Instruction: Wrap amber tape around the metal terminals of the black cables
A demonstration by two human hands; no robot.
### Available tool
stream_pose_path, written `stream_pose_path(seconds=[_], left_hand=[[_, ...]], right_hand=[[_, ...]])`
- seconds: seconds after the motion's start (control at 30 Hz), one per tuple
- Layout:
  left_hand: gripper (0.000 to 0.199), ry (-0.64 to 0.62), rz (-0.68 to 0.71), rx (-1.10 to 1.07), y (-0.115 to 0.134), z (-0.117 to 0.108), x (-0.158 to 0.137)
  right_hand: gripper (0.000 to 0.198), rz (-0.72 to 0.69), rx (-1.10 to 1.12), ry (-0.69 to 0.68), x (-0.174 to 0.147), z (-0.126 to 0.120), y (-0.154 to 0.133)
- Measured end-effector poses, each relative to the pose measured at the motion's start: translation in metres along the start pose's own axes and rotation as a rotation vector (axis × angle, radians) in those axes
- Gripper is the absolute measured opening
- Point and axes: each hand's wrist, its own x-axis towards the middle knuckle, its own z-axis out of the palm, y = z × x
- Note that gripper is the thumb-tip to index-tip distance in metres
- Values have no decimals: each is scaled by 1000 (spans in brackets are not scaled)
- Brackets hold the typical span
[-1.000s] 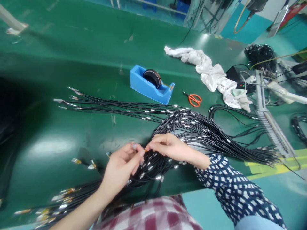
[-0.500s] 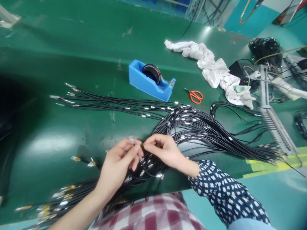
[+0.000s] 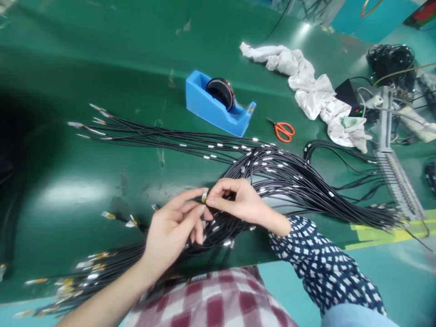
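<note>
Black cables [image 3: 316, 200]: a thick, curving bundle on the green tabletop [image 3: 136, 68], passing beneath both hands and spreading towards a metal rack [image 3: 397, 181] on the right.
Cable end in hand: a small silver cable end [image 3: 205, 192] sits between the hands, raised just above the bundle, with an amber band [image 3: 204, 199] at its base.
Left grip: the left hand [image 3: 175, 220] pinches the cable end between thumb and fingers.
Right grip: the right hand [image 3: 238, 200] has thumb and forefinger pressed together at the amber band; the fingertips hide much of the contact, so how firmly they hold it is unclear.
Handling: the end looks light and probably delicate, the black lead springy but flexible; the smooth metal may slip. Best held just behind the silver part, without bending the tip.
Bundle weight: likely heavy enough together to tug on a single lead.
Around the hands: a blue tape dispenser [image 3: 211, 111] with a dark roll, orange-handled scissors [image 3: 284, 131], crumpled white cloth [image 3: 304, 86].
Writing: small white tags [image 3: 227, 243] dot the cables, too small to read; no brand is legible.
</note>
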Motion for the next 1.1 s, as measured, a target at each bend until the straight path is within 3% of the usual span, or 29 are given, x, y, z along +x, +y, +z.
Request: stream_pose_path(seconds=[0.67,0.97,1.1], left_hand=[[29,-30,-22,4,-5,-4,1],[17,77,17,-22,-7,0,2],[18,50,35,-49,-10,-2,3]], right_hand=[[23,-47,-80,56,1,2,-1],[21,-18,22,114,-1,14,8],[19,-23,54,142,-2,16,10]])
